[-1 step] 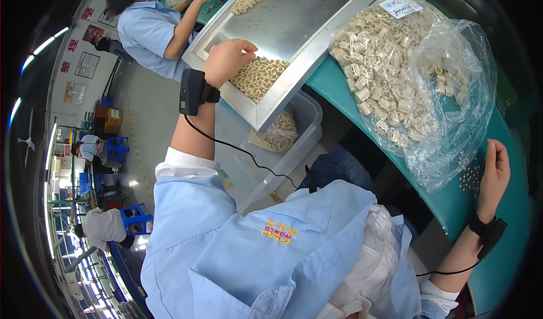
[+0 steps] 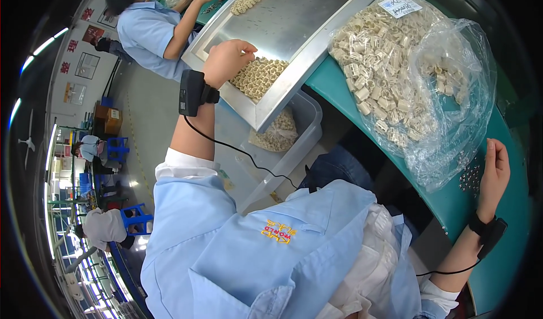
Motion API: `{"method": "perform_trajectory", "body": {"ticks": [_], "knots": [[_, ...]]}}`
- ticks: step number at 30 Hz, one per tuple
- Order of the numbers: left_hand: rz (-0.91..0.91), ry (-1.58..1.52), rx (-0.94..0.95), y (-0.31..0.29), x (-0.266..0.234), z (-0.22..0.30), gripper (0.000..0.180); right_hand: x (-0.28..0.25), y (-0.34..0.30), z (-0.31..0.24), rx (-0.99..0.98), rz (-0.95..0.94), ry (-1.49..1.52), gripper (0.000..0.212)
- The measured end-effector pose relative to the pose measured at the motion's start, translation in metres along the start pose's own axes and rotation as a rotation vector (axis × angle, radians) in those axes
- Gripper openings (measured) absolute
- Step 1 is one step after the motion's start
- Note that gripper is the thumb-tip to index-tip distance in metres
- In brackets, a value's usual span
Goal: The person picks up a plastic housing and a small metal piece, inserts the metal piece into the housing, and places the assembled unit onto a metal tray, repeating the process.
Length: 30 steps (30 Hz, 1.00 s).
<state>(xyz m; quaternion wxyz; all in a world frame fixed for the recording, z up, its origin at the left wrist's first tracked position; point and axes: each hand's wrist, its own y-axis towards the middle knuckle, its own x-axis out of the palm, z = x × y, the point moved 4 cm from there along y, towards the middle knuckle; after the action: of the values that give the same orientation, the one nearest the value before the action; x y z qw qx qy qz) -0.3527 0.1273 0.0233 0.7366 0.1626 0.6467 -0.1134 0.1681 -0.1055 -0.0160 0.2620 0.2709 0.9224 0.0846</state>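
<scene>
Silver metal tray (image 2: pixel 294 13) at the left hand (image 2: pixel 226 61), small metal pieces (image 2: pixel 469 178) at the right hand (image 2: pixel 495 174)

A teal counter (image 2: pixel 334 95) curves from the far side down to the near right. The tray juts over its left edge, its long axis running from near left to far right. Right of the tray lies a large clear bag (image 2: pixel 384 64) of loose cream plastic fittings. Below the tray's near end, a translucent bin (image 2: pixel 315 118) holds a smaller bag (image 2: pixel 277 135) of similar pieces.

The two hands are well apart. The left, much the nearer to the tray, is over its near-left corner, with thumb and fingers bent close together; whether they grip anything cannot be told. Just right of those fingertips, packed cream plastic parts (image 2: pixel 260 76) fill the tray's near end. The right hand, fingers loosely bent, is at the counter's near right; its grip cannot be told either. The small metal pieces lie scattered just to its left, near the large bag's near end.

Against the earlier frame, no clear difference shows: both hands, the tray and the parts are in the same places.
</scene>
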Motion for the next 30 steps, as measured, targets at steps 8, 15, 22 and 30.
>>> {"method": "perform_trajectory", "body": {"ticks": [8, 15, 22, 30], "knots": [[-0.016, -0.075, 0.008, -0.001, 0.0, -0.009, 0.016, 0.0, -0.001, 0.0, 0.014, -0.021, -0.039, 0.019], [0.196, -0.096, 0.123, -0.007, -0.022, 0.03, 0.014, -0.006, 0.001, 0.003, -0.002, -0.061, -0.086, 0.019], [0.356, -0.45, 0.586, -0.017, -0.012, 0.179, 0.01, -0.01, -0.001, 0.008, -0.053, -0.024, -0.02, 0.02], [0.141, -0.649, 0.866, -0.009, 0.03, 0.315, 0.016, -0.011, 0.01, 0.023, -0.052, -0.01, -0.009, 0.021]]}}
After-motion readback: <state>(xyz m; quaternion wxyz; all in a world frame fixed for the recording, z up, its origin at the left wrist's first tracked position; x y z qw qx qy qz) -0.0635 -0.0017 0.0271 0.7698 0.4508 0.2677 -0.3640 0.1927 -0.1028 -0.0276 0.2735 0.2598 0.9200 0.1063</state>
